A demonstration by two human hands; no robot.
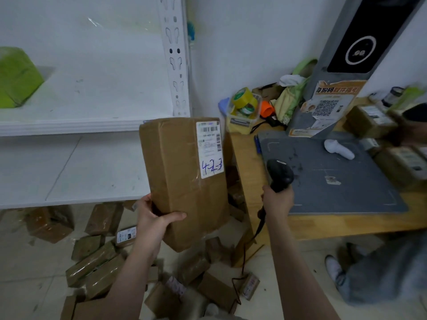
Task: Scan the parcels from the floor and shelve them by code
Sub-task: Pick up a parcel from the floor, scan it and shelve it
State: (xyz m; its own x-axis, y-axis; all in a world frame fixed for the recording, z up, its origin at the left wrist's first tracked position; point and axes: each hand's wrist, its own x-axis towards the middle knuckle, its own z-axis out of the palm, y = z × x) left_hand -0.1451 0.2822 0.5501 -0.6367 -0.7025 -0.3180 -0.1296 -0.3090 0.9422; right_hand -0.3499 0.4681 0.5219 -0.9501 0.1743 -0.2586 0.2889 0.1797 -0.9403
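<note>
Stiff carton (184, 181) marked 4-2-3, seems light enough for 1 hand.
Left hand (154, 218) clamps its lower corner, thumb in front; right hand (277, 200) wraps fingers around the scanner (280, 174).

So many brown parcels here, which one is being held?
The tall box gripped by the left hand, label marked 4-2-3 in blue; the other parcels lie on the floor or table.

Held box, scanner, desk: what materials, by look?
Held box: brown cardboard, matte; creases and folded edges show. Barcode scanner: black plastic, probably; smooth with slight sheen. Desk: pale wood or wood-look laminate; grain shows on the edge, can't tell which.
</note>
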